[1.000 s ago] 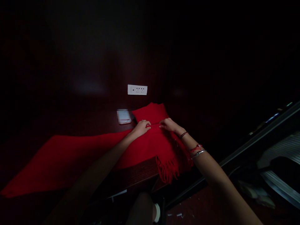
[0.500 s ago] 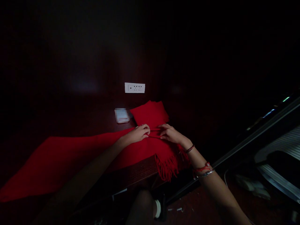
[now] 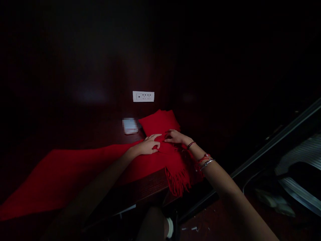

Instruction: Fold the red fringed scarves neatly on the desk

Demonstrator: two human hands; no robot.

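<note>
A long red scarf lies across a dark wooden table, its fringed end hanging over the near edge and a folded part at the back. My left hand rests on the scarf with the index finger stretched out and the other fingers curled. My right hand lies flat on the cloth just right of it, fingers extended, fingertips nearly meeting the left hand. Bracelets ring my right wrist. Neither hand lifts the cloth.
A white socket strip is on the dark back wall. A small pale blurred object lies on the table left of the folded part. Right of the table runs a dark slanted rail, with floor clutter below. My knee is under the table edge.
Both hands let go of the pinched fold and now lie flatter on the scarf, slightly farther back. The view shifted a little.
</note>
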